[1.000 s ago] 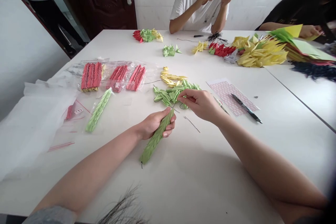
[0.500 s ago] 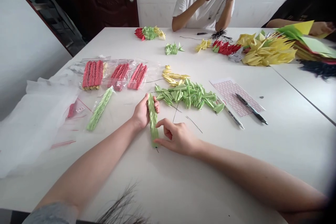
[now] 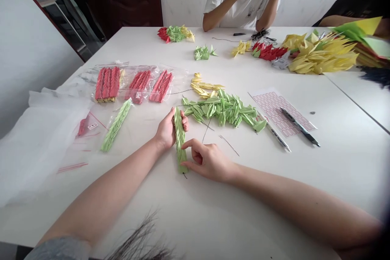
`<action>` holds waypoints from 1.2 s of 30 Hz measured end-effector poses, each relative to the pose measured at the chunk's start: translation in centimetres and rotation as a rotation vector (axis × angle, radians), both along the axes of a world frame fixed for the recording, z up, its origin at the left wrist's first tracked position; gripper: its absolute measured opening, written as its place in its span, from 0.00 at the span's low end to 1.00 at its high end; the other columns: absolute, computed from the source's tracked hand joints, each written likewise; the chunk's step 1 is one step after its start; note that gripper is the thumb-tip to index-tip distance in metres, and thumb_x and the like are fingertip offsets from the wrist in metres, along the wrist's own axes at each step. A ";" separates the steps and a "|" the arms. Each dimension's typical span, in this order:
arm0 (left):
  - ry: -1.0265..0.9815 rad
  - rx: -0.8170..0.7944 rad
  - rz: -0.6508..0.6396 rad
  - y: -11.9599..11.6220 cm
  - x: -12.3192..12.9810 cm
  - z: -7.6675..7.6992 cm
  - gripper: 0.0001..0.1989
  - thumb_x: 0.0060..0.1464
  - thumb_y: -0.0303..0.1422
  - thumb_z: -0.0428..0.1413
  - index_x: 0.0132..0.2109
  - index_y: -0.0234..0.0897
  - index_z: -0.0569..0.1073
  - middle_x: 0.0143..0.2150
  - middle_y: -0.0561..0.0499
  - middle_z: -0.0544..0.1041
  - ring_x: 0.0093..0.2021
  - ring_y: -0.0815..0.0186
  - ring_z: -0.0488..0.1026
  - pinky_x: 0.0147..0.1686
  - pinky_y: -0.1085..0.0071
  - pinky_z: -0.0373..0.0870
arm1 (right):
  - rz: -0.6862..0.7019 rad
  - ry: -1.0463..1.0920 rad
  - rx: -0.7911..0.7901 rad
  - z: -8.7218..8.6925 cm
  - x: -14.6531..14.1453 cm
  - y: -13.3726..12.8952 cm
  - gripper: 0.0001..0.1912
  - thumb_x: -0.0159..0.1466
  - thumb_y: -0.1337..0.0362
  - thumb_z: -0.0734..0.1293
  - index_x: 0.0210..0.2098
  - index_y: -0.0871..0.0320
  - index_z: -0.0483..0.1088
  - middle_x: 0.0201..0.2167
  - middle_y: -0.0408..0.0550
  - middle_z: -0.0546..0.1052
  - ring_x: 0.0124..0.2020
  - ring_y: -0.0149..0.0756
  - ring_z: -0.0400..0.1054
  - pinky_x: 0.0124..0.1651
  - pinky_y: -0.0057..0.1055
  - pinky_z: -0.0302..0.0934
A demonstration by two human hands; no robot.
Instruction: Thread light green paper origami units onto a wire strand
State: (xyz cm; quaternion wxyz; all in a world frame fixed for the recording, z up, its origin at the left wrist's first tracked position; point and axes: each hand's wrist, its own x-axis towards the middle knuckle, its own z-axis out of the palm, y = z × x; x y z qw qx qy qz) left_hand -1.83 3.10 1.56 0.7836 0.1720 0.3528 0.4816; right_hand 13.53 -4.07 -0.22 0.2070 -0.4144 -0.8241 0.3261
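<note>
My left hand (image 3: 168, 131) is wrapped round the upper part of a green folded-paper strip (image 3: 180, 142), which stretches toward me with a short dark thread at its near end. Against the strip's lower right side, my right hand (image 3: 210, 160) touches it with index finger and thumb, the two fingertips apart. Just beyond and to the right lies a heap of green folded paper pieces (image 3: 227, 109), with yellow folded pieces (image 3: 202, 88) behind it. Thin dark wires (image 3: 229, 145) rest on the table near my right hand.
Bagged red strips (image 3: 107, 84) and a bagged green strip (image 3: 117, 125) lie left, beside white wrapping (image 3: 39, 142). A label sheet (image 3: 274, 109), a black pen (image 3: 300, 126) and a white pen (image 3: 278, 137) lie right. A person in a white shirt (image 3: 240, 8) sits opposite; yellow paper pieces (image 3: 323, 55) are far right.
The view has shifted slightly, so most things appear a little further right. Both hands keep nearly the same pose on the green strip.
</note>
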 end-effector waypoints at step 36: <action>0.027 0.081 -0.053 0.0 -0.2 -0.5 0.23 0.69 0.39 0.39 0.30 0.34 0.68 0.21 0.52 0.64 0.20 0.70 0.64 0.23 0.76 0.65 | 0.016 -0.031 0.146 -0.2 0.4 0.3 0.17 0.69 0.60 0.63 0.55 0.58 0.69 0.20 0.38 0.71 0.19 0.27 0.62 0.27 0.24 0.55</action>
